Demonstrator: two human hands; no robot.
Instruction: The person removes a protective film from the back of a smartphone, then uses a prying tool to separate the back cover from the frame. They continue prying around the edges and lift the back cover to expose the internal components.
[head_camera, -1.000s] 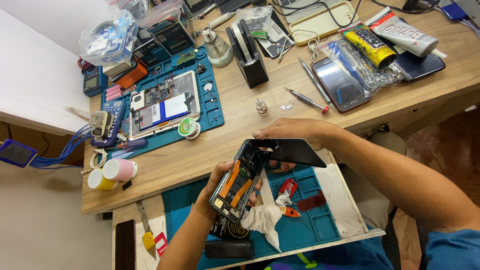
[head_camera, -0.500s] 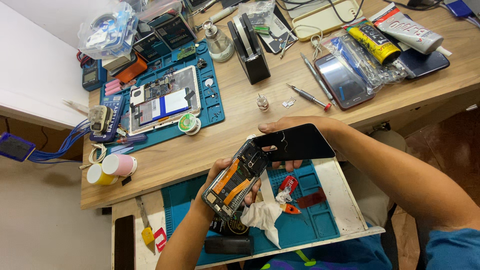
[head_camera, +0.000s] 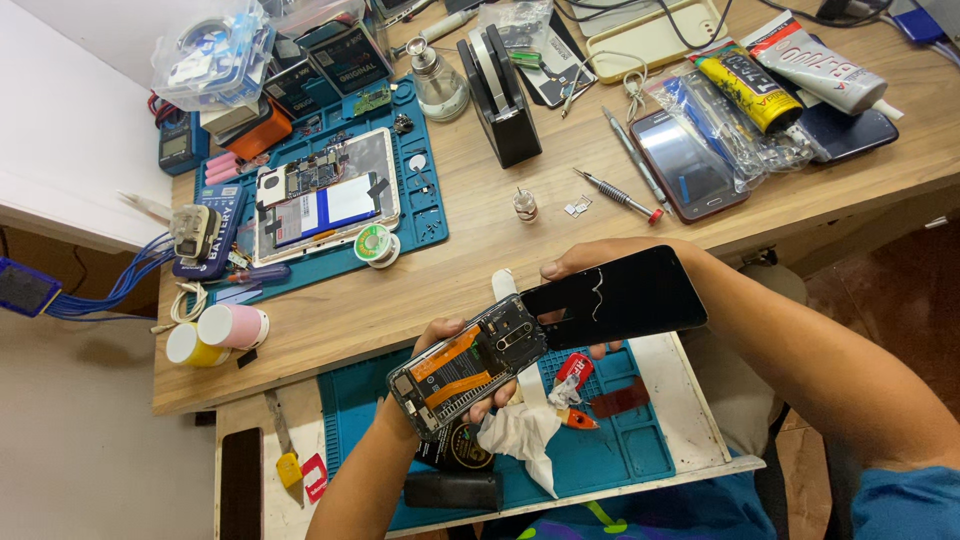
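**A:** Why do you hold the opened phone (head_camera: 465, 366) up in your left hand (head_camera: 440, 375) like that?

**B:** Your fingers wrap under it, so its orange inside faces you and you can see in.

**A:** And your right hand (head_camera: 590, 270)?

**B:** It grips the black back cover (head_camera: 612, 298), lifted off to the side but with one end close by the phone.

**A:** Where is all this?

**B:** Just above the blue mat (head_camera: 610, 455) near you, over the white tissue (head_camera: 520, 432) and a small red tool (head_camera: 572, 372). The other open phone (head_camera: 322, 195) lies on the far mat (head_camera: 420, 215), well apart.
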